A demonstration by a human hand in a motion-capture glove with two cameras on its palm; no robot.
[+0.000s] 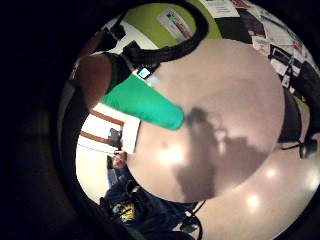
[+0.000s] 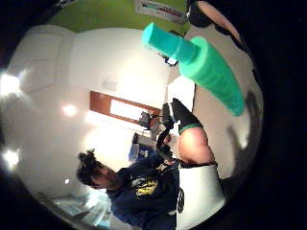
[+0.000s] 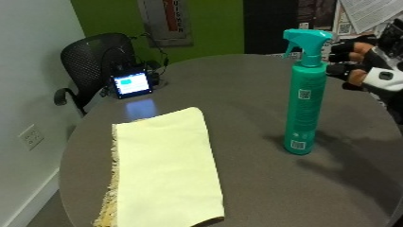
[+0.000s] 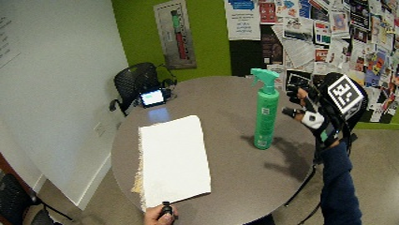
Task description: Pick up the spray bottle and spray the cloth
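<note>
The gloved fingers of the right hand are spread and loosely bent, holding nothing, in the air just beside the upper part of the spray bottle and not touching it. The hand sits at about the height of the bottle's neck, on the side away from the cloth.

The teal spray bottle stands upright on the round grey-brown table, trigger head on top and nozzle pointing toward the far side of the table. It casts a shadow on the tabletop toward the person. In the thumb side palm view the bottle runs long and close across the frame, with its cap end nearest the wall; in the little finger side palm view its body lies against the table surface.

The pale yellow cloth lies flat on the table, well apart from the bottle, one short fringed edge at the near rim. In the wide outside view, the person's bare other hand holds a small dark object at the table's near edge, just beside the cloth.

A small lit screen stands at the table's far edge, next to a black mesh chair.
</note>
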